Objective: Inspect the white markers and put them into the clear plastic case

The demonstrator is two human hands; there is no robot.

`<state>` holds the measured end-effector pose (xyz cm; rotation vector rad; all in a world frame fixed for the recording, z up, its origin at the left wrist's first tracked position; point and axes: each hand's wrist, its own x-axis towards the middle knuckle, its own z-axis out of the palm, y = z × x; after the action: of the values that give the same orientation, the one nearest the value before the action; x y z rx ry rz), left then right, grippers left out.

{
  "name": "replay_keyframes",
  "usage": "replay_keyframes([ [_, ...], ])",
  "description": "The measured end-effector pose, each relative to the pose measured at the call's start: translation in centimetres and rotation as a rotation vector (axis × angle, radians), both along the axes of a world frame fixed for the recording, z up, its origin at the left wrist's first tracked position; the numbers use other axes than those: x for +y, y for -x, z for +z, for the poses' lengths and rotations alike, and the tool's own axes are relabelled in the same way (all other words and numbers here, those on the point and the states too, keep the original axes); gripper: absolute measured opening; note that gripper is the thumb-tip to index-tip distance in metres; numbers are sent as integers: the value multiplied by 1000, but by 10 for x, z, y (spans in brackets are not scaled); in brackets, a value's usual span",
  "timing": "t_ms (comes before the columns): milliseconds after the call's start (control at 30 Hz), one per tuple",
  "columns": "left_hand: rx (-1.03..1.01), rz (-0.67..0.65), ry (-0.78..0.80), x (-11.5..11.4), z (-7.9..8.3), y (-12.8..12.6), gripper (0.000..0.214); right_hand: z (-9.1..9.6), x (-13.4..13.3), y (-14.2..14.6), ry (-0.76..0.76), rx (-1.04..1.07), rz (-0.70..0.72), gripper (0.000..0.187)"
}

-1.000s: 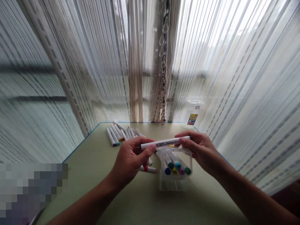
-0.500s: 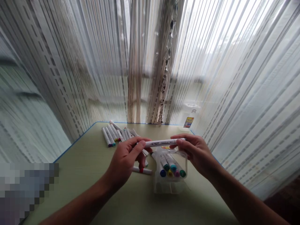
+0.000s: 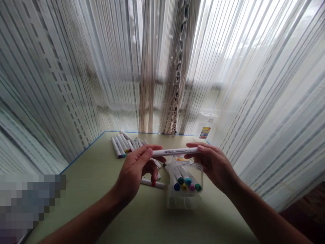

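Striped curtains (image 3: 114,67) are hanging along the far edge of the green table (image 3: 91,179); loose markers (image 3: 124,143) are lying near its far left corner. Between its side edges, your left hand (image 3: 134,166) and right hand (image 3: 217,162) are gripping a white marker (image 3: 175,151) aloft.

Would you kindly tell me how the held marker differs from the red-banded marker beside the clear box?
The held marker is raised between the left hand and the right hand; the red-banded marker lies on the table. The held marker shows dark print; none is discernible on the red-banded marker. The red-banded marker has a red band; no such band shows on the held marker. Both have white barrels.
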<state>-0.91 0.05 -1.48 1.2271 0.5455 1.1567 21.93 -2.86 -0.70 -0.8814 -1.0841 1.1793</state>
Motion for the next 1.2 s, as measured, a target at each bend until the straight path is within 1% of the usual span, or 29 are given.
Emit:
replay_keyframes([
  [167, 2, -10, -9, 1, 0, 1, 29, 1, 1, 0, 7, 22, 4, 26],
  [267, 72, 23, -51, 3, 0, 0, 29, 0, 2, 0, -15, -5, -7, 26],
  [400, 186, 89, -97, 4, 0, -1, 28, -4, 1, 0, -51, -97, -38, 22],
  [500, 231, 93, -101, 3, 1, -1, 31, -6, 1, -1, -44, -139, -45, 24],
  [667, 265, 81, -125, 1, -1, 0, 30, -6, 2, 0, -24, -113, -68, 28],
  [800, 277, 88, -142, 1, -3, -1, 29, -7, 3, 0, -24, -128, -85, 28],
  [933, 253, 96, -141, 1, -1, -1, 31, -5, 1, -1, -54, -117, -66, 24],
  [1067, 205, 119, -133, 2, 2, -1, 35, -3, 0, -1, -47, -78, -46, 29],
  [1200, 214, 114, -139, 1, 3, -1, 35, -3, 1, -1, -74, -125, -69, 28],
])
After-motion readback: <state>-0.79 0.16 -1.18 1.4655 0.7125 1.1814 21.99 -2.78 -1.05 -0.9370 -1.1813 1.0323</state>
